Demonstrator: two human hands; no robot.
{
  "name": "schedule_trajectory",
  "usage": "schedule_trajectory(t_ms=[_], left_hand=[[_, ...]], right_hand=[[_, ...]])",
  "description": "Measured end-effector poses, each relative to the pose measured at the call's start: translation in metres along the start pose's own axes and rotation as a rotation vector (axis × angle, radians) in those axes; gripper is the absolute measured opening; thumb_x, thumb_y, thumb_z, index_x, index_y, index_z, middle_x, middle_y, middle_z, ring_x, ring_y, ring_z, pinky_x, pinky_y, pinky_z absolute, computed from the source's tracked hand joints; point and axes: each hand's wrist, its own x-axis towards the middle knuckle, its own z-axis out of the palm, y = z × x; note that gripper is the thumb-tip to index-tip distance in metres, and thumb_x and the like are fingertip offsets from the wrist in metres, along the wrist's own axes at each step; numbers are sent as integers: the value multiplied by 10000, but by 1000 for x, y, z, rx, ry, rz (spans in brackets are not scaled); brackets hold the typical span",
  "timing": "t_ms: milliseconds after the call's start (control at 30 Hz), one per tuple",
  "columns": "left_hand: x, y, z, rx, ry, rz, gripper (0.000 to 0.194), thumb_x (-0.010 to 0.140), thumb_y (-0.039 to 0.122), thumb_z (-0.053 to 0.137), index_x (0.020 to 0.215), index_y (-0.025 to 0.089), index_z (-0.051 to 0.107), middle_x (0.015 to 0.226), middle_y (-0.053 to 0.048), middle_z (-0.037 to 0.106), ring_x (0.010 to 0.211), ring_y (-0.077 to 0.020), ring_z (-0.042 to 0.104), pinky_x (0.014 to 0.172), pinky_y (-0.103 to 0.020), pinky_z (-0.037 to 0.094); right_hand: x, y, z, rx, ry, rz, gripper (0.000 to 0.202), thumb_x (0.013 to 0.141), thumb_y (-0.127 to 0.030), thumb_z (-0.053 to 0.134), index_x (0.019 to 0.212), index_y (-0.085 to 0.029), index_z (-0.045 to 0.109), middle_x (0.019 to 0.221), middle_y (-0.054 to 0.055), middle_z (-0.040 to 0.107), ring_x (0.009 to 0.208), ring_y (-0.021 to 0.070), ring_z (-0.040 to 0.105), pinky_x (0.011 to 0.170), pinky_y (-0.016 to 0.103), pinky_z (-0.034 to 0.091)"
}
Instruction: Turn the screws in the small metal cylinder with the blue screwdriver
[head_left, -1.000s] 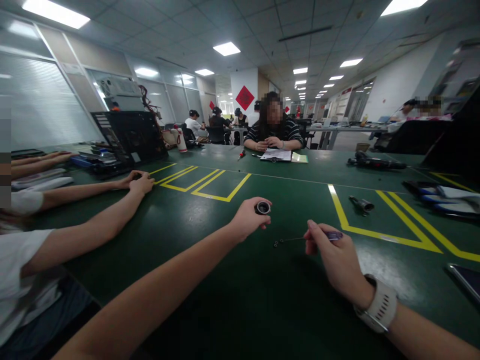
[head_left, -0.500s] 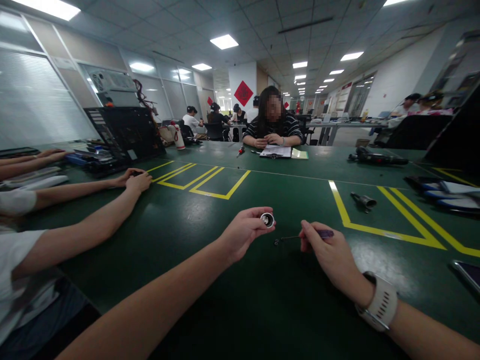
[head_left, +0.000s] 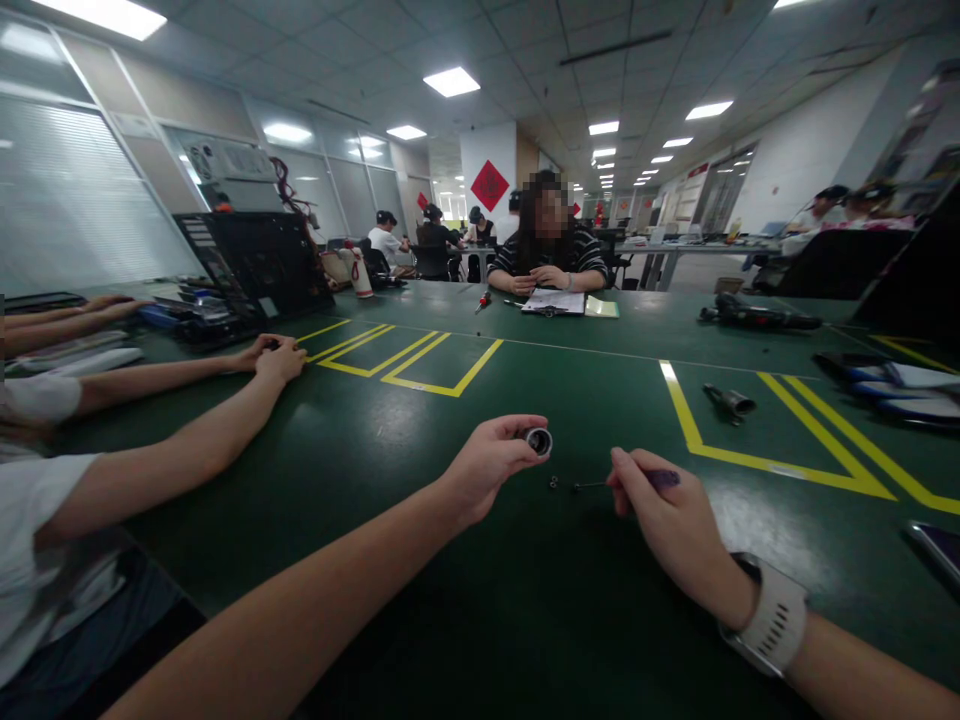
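My left hand (head_left: 487, 465) is closed around a short metal cylinder (head_left: 538, 441); its hollow round end faces me, and the fingers hide the rest. To its right, my right hand (head_left: 664, 500) grips a screwdriver by its purple handle (head_left: 664, 479). The thin shaft (head_left: 592, 486) points left, low over the green table. A tiny dark piece appears at the shaft's tip, too small to name. Just left of that tip, small dark metal parts (head_left: 553, 482) lie on the table below the cylinder.
A metal part with a cup-shaped end (head_left: 731, 402) lies inside yellow tape on the table (head_left: 420, 480). A power tool (head_left: 757, 313) rests behind it. A co-worker's hands (head_left: 277, 358) are at the left. Across the table, another person sits behind a clipboard (head_left: 553, 302).
My right hand and the screwdriver have moved a little to the right, away from the small parts. My left hand stays nearly still; the cylinder's opening looks darker inside.
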Motion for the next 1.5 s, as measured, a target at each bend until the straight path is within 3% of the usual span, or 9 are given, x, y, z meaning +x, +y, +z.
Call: schedule_trajectory(t_ms=[167,367,933,1233,1400,1500], left_hand=[[3,-6,-4,-2,-26,33,350,618,-52,534,927,93,613,961,-96,622,912,-190,611,939,-384,453],[1,-9,-3,7,-51,49,353,612,-47,522,922,102,602,942,-90,626,924,-198,609,950,-408,433],[0,-14,0,65,-15,70,129,708,28,579,800,112,613,856,-67,640,842,-167,631,863,-378,490],[0,-15,2,78,-2,53,136,720,10,565,796,108,620,838,-73,647,808,-154,636,837,-354,510],[2,-16,1,80,4,41,177,719,-25,513,758,109,621,818,-70,643,794,-159,639,841,-376,517],[3,-14,-1,79,11,46,181,730,-18,506,785,107,623,876,-83,642,829,-163,637,859,-371,514]], right_hand=[[-14,-4,0,107,97,-236,321,905,-334,405,664,-191,560,573,-3,542,540,127,527,511,256,410],[-22,-10,1,100,-92,-474,172,896,-215,423,786,-199,553,736,25,587,693,150,546,610,282,441],[-22,-13,6,-8,-199,-523,123,892,-193,438,833,-204,546,770,32,596,729,160,542,665,315,448],[-22,-17,6,-38,-199,-511,132,886,-205,448,828,-207,566,766,33,604,724,162,548,669,317,447],[-25,-15,2,89,-96,-472,171,888,-226,430,804,-208,579,730,36,600,705,171,551,640,316,437],[-22,-11,1,190,9,-309,253,893,-308,426,719,-207,579,677,30,587,674,171,549,617,307,429]])
